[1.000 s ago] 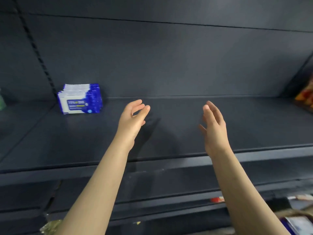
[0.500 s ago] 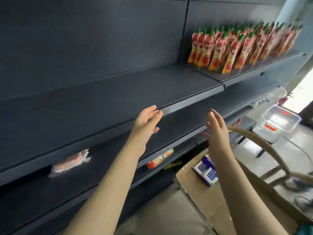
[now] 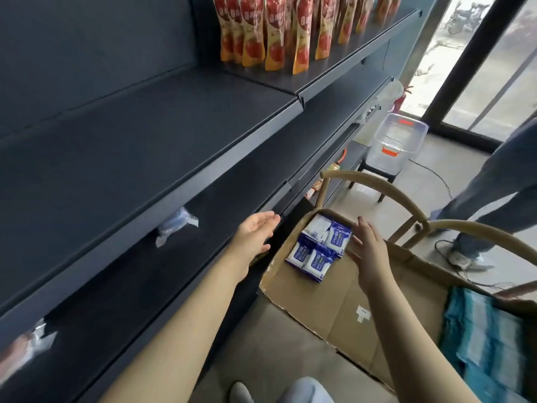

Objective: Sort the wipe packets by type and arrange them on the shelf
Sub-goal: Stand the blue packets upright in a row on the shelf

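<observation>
Head view: the blue-and-white wipe packets are lying in the far corner of the cardboard box, which is sitting beside the dark shelf. The right hand is hovering over the box just beside the packets, fingers straight, holding nothing. The left hand is hanging left of the box, fingers relaxed, gripping nothing. Red pouches are standing well beyond the box.

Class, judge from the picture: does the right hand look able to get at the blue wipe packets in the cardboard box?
Probably yes. The right hand is open beside the blue wipe packets, the cardboard box is open on top, and nothing lies between them.
</observation>
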